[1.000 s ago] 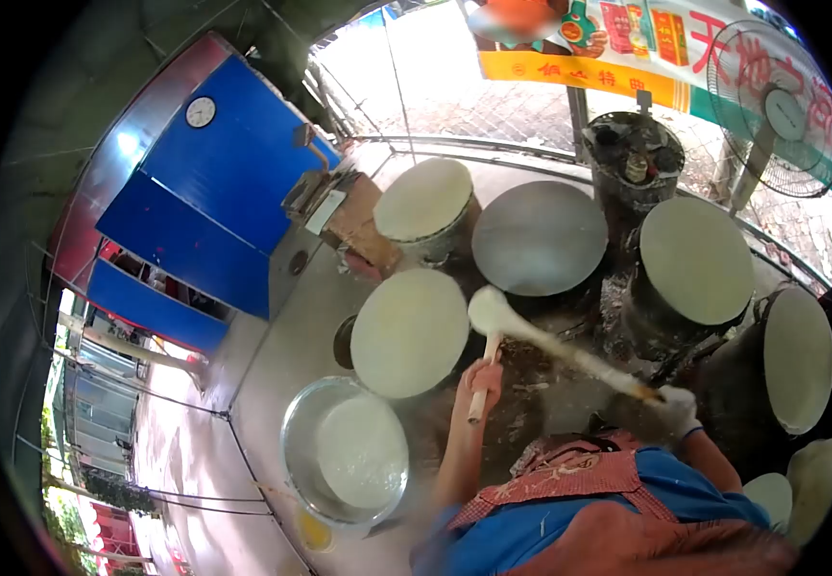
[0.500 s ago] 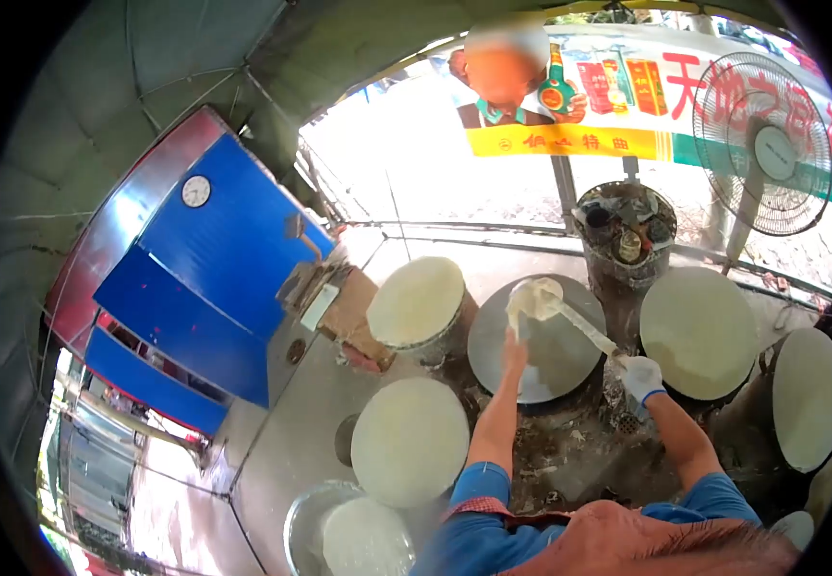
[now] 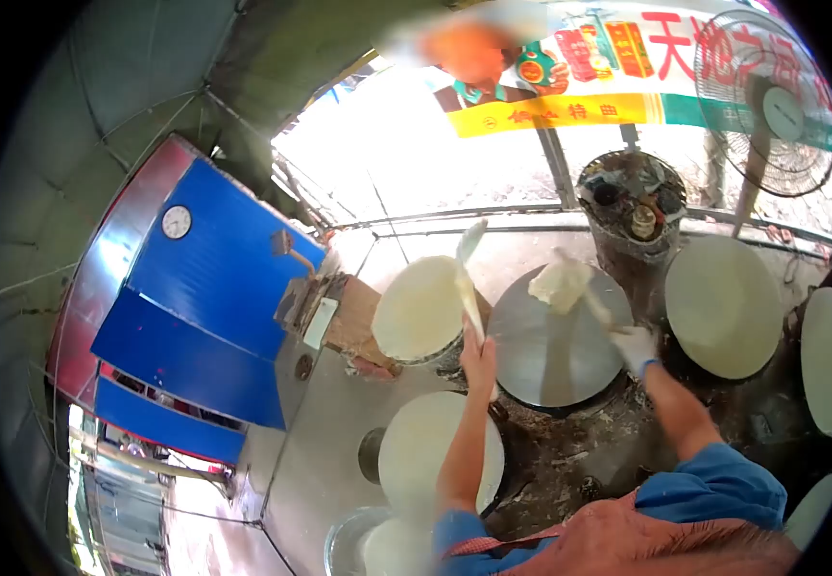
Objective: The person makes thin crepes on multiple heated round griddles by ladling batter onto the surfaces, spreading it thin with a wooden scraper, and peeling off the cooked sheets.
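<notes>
My left hand [image 3: 479, 365] is closed around the lower end of a long pale spatula-like tool [image 3: 469, 285], which points up across the right edge of a pale, round-topped griddle [image 3: 416, 312]. My right hand [image 3: 635, 348], in a white glove, is closed on a stick [image 3: 596, 307] smeared with pale dough. At the stick's far end, a lump of soft dough [image 3: 560, 286] sits over the upper part of a dark round griddle [image 3: 531, 370]. Whether the lump touches the metal, I cannot tell.
Several more griddles carry pale round sheets, among them one at right [image 3: 725, 307] and one below left [image 3: 425, 451]. Behind stands a drum [image 3: 637, 226] with objects on top. A fan [image 3: 771, 106] is at the back right, a cardboard box [image 3: 349, 322] at left.
My left hand has moved left, away from the dough lump, and now holds up the pale tool. The lump has shifted slightly right over the griddle. The camera view has also shifted.
</notes>
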### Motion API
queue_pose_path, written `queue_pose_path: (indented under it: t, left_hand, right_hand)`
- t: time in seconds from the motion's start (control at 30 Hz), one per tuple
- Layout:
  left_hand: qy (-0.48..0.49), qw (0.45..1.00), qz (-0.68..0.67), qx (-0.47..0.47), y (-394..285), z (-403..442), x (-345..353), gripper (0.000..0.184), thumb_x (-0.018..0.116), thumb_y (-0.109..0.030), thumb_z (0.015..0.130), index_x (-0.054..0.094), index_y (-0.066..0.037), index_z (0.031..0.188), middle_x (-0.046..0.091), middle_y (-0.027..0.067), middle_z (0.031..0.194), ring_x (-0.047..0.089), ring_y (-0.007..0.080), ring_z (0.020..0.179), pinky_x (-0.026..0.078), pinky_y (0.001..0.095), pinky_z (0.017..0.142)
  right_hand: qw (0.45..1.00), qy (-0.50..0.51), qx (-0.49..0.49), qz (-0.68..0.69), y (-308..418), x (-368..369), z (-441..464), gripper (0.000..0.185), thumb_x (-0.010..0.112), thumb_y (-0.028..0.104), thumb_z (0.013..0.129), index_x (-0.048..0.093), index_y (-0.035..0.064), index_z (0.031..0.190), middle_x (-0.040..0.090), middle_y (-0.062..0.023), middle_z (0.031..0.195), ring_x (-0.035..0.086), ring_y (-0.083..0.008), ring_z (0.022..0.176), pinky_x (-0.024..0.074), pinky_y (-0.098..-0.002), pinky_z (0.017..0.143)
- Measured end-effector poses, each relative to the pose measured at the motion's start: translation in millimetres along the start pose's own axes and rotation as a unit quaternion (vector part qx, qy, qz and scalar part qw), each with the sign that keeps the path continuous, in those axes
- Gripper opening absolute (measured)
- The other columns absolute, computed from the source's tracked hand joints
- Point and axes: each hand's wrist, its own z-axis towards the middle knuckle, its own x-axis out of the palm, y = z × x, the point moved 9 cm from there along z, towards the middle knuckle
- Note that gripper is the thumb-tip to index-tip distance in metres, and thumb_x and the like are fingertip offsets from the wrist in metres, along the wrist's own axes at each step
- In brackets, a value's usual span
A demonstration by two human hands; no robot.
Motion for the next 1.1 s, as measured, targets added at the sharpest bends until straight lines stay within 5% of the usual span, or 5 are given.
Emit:
queue_pose_path:
  t: [0.1,0.23,0.67,0.93,1.1]
  left_hand:
    - [0.020,0.988,0.058,0.145,48,-74,2,0.068,0.052,0.001,0.081,0.030,-0.009,0.145,0.050,0.0226,0.132,0.062,0.0258,0.095,0.048,0.0337,0.082]
    - [0.149,0.956,0.071,-0.244,119,-216,-20,0.069,0.055,0.001,0.076,0.034,-0.004,0.142,0.045,0.0191,0.139,0.044,0.0300,0.128,0.039,0.0330,0.099]
    - [0.067,0.990,0.058,-0.113,148,-275,-40,0.063,0.051,0.002,0.076,0.040,-0.001,0.138,0.047,0.0169,0.138,0.046,0.0251,0.127,0.037,0.0300,0.101]
    - [0.037,0.986,0.091,-0.134,133,-276,-29,0.061,0.053,-0.005,0.079,0.041,-0.005,0.138,0.050,0.0180,0.134,0.049,0.0291,0.124,0.040,0.0336,0.099]
    - [0.007,0.979,0.088,-0.184,116,-277,-23,0.061,0.055,-0.005,0.078,0.041,-0.004,0.138,0.048,0.0209,0.135,0.047,0.0293,0.126,0.037,0.0333,0.101]
  right_hand:
    - [0.982,0.063,-0.059,-0.170,67,41,5,0.030,0.059,0.032,0.078,0.071,0.0092,0.093,0.067,-0.0180,0.089,0.065,-0.0330,0.082,0.0499,-0.0415,0.075]
    - [0.951,0.013,-0.067,-0.301,71,-48,11,0.032,0.056,0.038,0.082,0.071,0.0097,0.086,0.068,-0.0156,0.090,0.066,-0.0314,0.081,0.0509,-0.0409,0.076]
    - [0.976,0.064,0.102,0.180,-5,11,-27,0.039,0.075,0.020,0.069,0.068,-0.0037,0.099,0.070,-0.0104,0.090,0.062,-0.0152,0.079,0.0493,-0.0317,0.071]
    - [0.930,0.137,0.169,0.295,-46,-4,62,0.013,0.071,0.016,0.076,0.068,0.0033,0.077,0.056,-0.0031,0.056,0.048,-0.0145,0.042,0.0359,-0.0315,0.037]
    - [0.892,0.315,0.300,0.121,-15,47,-2,0.023,0.076,0.019,0.071,0.071,0.0023,0.086,0.063,-0.0066,0.066,0.055,-0.0154,0.051,0.0430,-0.0286,0.048]
